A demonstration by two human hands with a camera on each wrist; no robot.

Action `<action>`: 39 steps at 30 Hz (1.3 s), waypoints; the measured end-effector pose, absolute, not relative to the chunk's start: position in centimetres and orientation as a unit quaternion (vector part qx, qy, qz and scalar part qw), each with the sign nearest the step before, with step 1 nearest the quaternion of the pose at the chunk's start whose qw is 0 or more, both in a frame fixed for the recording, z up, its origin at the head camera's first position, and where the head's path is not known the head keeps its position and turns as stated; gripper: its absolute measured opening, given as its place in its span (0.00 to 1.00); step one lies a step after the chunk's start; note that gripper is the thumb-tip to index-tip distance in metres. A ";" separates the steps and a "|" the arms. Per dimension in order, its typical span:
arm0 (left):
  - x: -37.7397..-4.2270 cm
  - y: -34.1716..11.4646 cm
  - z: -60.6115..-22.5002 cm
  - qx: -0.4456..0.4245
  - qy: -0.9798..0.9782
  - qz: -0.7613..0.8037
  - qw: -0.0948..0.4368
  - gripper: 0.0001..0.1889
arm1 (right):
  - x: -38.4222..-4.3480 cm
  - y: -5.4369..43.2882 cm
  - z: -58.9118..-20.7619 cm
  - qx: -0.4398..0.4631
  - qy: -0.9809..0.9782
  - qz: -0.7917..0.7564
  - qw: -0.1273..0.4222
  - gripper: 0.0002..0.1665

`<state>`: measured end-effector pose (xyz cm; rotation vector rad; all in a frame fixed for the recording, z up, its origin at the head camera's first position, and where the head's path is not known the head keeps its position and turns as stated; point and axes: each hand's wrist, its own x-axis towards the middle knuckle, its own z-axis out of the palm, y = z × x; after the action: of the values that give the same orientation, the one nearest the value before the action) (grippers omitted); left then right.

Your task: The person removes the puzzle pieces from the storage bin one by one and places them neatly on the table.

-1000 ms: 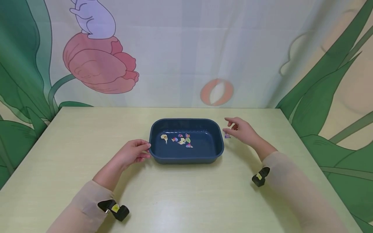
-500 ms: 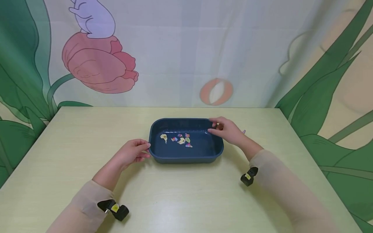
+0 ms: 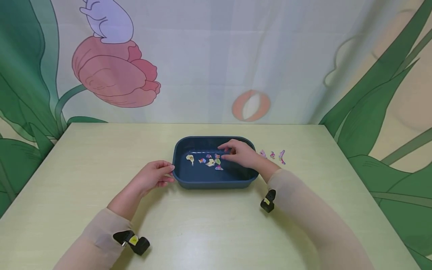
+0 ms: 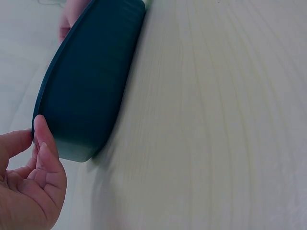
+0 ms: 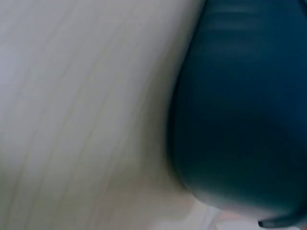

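A dark blue rectangular tray (image 3: 216, 185) stands on the table. Several small, flat, colourful cut-out pieces that look like stickers lie on its floor, among them a cream one (image 3: 190, 159) at the left and a green one (image 3: 217, 162) near the middle. My left hand (image 3: 156, 175) pinches the tray's left rim between thumb and fingers; the left wrist view shows this grip (image 4: 41, 177) closely. Over the tray's right half, my right hand (image 3: 241, 153) reaches in, thumb and index finger apart beside the cluster of pieces. I see nothing held in it. The right wrist view is blurred.
Three more colourful pieces lie on the table right of the tray: one (image 3: 262, 153) partly behind the right wrist, a small one (image 3: 272, 155), and a curved one (image 3: 282, 157). A printed curtain (image 3: 202, 67) hangs behind the pale wooden table (image 3: 209, 232).
My right hand has moved left from the table pieces, across the tray's right rim and inside it. This uncovers the pieces on the right. My left hand stays on the rim.
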<state>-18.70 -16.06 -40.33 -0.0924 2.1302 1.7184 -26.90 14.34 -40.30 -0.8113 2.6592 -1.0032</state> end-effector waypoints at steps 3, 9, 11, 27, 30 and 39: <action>-18.7 -16.0 -40.4 -0.034 0.761 0.615 0.202 0.17 | -27.2 13.6 -40.9 -0.275 0.897 -0.325 0.117 0.19; -18.8 -16.1 -40.5 -0.034 0.761 0.615 0.201 0.17 | -27.6 12.8 -41.8 -0.274 0.906 -0.282 0.157 0.17; -18.7 -16.1 -40.3 -0.030 0.762 0.615 0.199 0.17 | -27.7 12.7 -41.9 -0.275 0.910 -0.265 0.162 0.17; -18.7 -16.0 -40.3 -0.029 0.757 0.619 0.205 0.18 | -27.7 12.5 -42.2 -0.290 0.924 -0.209 0.137 0.19; -18.6 -16.0 -40.2 -0.031 0.754 0.622 0.208 0.18 | -27.7 12.4 -42.1 -0.311 0.923 -0.191 0.125 0.18; -18.6 -15.9 -40.1 -0.023 0.750 0.627 0.209 0.19 | -27.7 12.3 -42.1 -0.321 0.929 -0.161 0.092 0.14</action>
<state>-18.64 -15.93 -40.10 -0.0640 2.0858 1.7450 -27.67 12.32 -42.08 -0.9532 2.7573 -0.4795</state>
